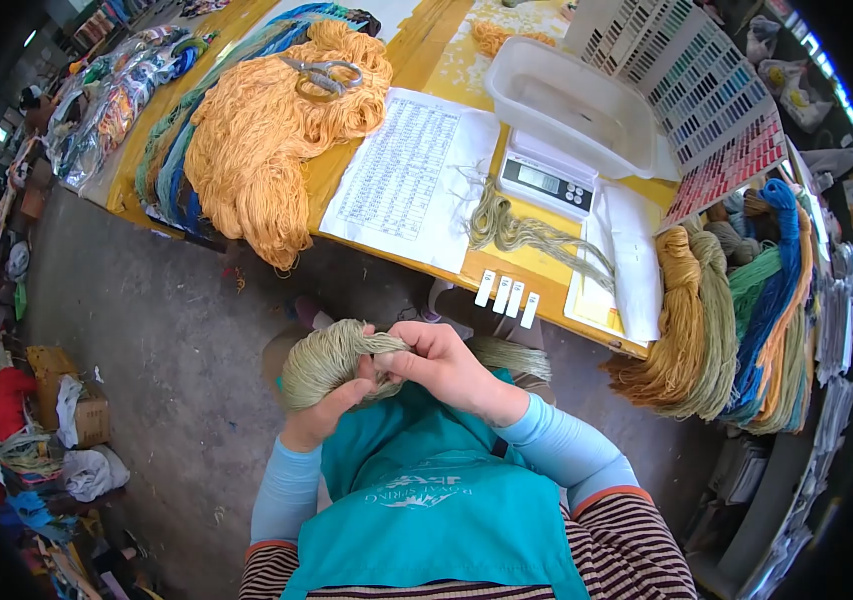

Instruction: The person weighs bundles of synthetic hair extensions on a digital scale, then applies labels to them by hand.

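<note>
A thick skein of pale green yarn is held above my lap, in front of the teal apron. My left hand is wrapped round its lower right side, partly hidden by the yarn. The fingers of my right hand are pinched on the skein's right end, close to the left fingertips. Another pale green bundle lies behind my right wrist. On the table edge ahead, a loose green hank lies below a digital scale that carries a translucent plastic tub.
A yellow table holds a heap of orange yarn with scissors on top, and a printed sheet. Colour sample cards stand at the right. Coloured hanks hang off the right edge. Boxes stand at the left.
</note>
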`<state>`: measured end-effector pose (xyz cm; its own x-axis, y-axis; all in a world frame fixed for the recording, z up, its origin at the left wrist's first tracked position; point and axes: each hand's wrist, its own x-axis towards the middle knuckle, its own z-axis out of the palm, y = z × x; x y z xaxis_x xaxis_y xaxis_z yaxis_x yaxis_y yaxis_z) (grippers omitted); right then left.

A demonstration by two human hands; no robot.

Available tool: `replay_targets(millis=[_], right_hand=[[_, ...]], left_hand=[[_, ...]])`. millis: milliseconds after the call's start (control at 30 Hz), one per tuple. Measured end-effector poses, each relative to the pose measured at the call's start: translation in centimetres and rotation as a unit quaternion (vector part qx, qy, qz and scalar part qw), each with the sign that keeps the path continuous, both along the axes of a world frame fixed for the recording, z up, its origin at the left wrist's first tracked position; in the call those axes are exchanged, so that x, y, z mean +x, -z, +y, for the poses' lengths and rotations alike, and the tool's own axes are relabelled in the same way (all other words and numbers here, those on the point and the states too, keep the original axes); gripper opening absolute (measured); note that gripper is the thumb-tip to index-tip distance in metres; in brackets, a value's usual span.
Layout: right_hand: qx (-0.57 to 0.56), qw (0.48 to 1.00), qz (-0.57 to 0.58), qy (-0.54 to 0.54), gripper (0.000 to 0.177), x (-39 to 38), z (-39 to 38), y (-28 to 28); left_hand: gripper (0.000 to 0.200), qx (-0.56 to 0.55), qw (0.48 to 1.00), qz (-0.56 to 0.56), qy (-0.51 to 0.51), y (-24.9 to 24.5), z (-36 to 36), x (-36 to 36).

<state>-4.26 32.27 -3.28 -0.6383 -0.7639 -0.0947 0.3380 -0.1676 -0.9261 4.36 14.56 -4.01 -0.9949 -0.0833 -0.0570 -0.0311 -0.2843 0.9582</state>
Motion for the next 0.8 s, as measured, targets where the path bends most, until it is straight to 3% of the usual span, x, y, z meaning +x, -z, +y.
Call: replay_targets(millis=[33,100,167,200,267,333,367,467,633,800], right_hand=[[-0.049,0.996,-0.079,-0.006,0.011,0.0,-0.1,-0.1],[-0.063,0.990,-0.123,-0.006,0.012,0.3,-0.3,-0.2],[-0.078,0.983,-0.167,-0.007,0.014,0.6,-0.3,0.0],[-0.108,0.970,-0.220,-0.005,0.016,0.7,-0.2,0.6],[-0.138,0.952,-0.272,-0.003,0.017,0.5,-0.1,0.8],[-0.191,0.921,-0.338,-0.022,0.021,-0.1,0.0,0.5],[-0.195,0.923,-0.331,-0.030,0.024,-0.2,0.0,0.4],[-0.178,0.930,-0.312,-0.076,0.025,-0.5,0.1,-1.1],[-0.172,0.947,-0.262,-0.070,0.029,-3.5,1.3,-5.3],[-0.150,0.984,-0.085,0.034,0.026,-9.1,3.7,-12.5]], left_hand=[[0.025,-0.019,1.000,-0.005,0.023,0.1,-0.6,0.0],[0.020,-0.039,0.998,-0.010,0.045,-0.2,-1.1,0.1],[0.014,-0.047,0.992,-0.110,0.035,-0.8,-1.3,0.5],[0.014,-0.047,0.992,-0.110,0.035,-0.4,-1.5,0.7],[0.022,0.132,0.984,-0.105,0.054,0.6,-1.9,1.0],[0.032,0.318,0.945,-0.043,0.067,0.4,-2.5,1.1],[0.034,0.399,0.915,-0.029,0.047,1.0,-3.2,1.6],[0.028,0.500,0.866,0.002,-0.017,1.4,-5.2,2.7],[0.026,0.539,0.832,0.071,-0.109,3.0,-10.4,6.3],[0.027,0.535,0.802,0.124,-0.232,6.7,-16.9,11.8]])
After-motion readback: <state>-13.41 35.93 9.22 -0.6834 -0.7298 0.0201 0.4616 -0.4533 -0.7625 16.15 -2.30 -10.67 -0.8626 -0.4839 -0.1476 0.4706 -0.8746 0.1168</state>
